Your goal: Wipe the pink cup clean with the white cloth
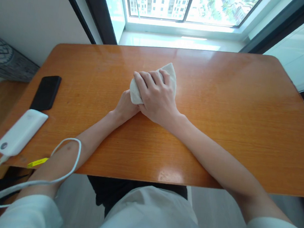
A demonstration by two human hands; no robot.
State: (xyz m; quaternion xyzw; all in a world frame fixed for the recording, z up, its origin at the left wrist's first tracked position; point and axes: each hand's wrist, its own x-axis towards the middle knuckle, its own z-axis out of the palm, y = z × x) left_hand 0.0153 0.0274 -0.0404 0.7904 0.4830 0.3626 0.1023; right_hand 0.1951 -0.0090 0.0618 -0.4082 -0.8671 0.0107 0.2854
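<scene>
A folded white cloth (170, 72) is bunched over the middle of the wooden table. From above, my right hand (156, 94) closes on it, the bent fingers lying across its top. My left hand (127, 105) comes in from the lower left and goes under the cloth and the right hand. Its wrist and thumb side show, while its fingers are hidden. Both hands touch each other near the lower edge of the cloth. Whether the cloth rests on the table or is raised off it, I cannot tell.
On the left side of the wooden table (234, 138) lie a black phone (46, 92) and a white power bank (21, 132). A white cable (77, 156) loops over my left forearm, with a yellow tag (37, 162) near it. A window (186, 4) stands beyond the far edge.
</scene>
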